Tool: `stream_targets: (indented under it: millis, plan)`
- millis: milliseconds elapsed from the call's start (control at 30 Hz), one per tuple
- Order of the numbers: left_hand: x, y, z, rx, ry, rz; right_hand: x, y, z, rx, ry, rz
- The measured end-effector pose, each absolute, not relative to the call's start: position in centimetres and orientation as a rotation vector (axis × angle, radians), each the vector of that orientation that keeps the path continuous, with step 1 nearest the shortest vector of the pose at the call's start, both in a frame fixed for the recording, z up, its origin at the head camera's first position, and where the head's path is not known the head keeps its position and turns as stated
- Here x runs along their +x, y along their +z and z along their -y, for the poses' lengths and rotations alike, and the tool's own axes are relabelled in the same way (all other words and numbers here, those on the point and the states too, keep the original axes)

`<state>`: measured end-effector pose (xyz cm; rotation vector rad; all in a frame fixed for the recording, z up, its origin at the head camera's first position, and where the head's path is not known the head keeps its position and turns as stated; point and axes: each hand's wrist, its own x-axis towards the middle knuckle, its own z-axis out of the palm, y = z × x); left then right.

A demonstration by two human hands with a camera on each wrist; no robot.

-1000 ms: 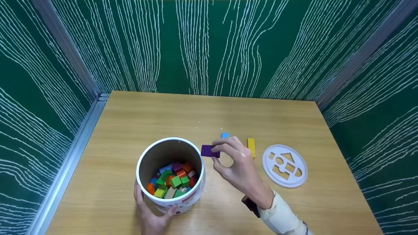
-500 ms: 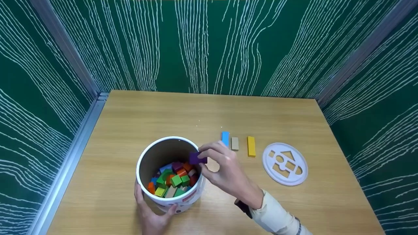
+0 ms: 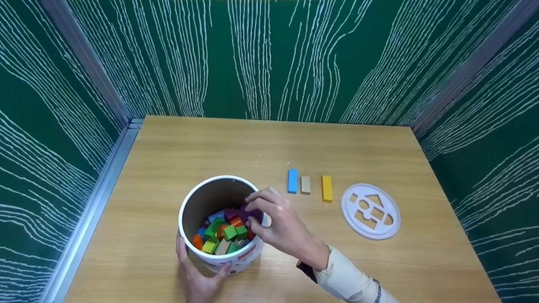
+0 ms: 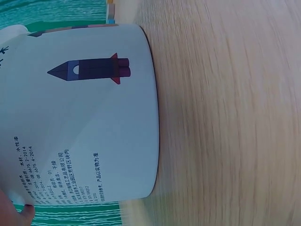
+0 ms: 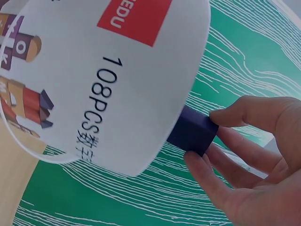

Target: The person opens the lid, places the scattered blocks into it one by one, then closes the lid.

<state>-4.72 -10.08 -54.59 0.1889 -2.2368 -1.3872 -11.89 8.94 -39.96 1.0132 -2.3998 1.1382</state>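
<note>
A white bucket (image 3: 219, 261), printed with a rocket and lettering, stands upright and holds several coloured toy blocks (image 3: 227, 232). My left hand (image 3: 198, 280) grips its near left side, thumb toward the front; only a bit of that hand (image 4: 16, 214) shows in the left wrist view. Between the thumb and fingers of my right hand (image 3: 282, 223) is a purple block (image 3: 249, 213), held just inside the bucket's right rim. The right wrist view shows that block (image 5: 194, 130) pinched beside the rim, its far end hidden behind the bucket wall.
Right of the bucket, a blue block (image 3: 292, 181), a beige block (image 3: 305, 185) and a yellow block (image 3: 326, 188) lie on the wooden table (image 3: 168, 143). Farther right lies a white lid (image 3: 350, 214) with shaped holes. Green patterned walls (image 3: 248, 59) enclose the table.
My right hand has carried the purple block leftward and down, from beside the bucket to inside its rim. The blue and beige blocks have come into full view. My left hand keeps its grip.
</note>
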Motion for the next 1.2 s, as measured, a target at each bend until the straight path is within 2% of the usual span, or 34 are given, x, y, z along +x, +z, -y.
stream_targets:
  millis: [533, 867, 1200]
  plan:
    - [-4.8, -54.9, 10.2, 0.120, -1.373, 2.186, -12.1, -41.0, -8.2, 1.029, 1.101, 2.484]
    - [-4.6, -54.0, 9.9, 0.167, -1.398, 2.199, -12.2, -41.3, -7.9, 1.077, 1.116, 2.460]
    - [-4.8, -54.7, 10.0, 0.161, -1.396, 2.194, -12.4, -41.4, -8.8, 1.006, 1.114, 2.507]
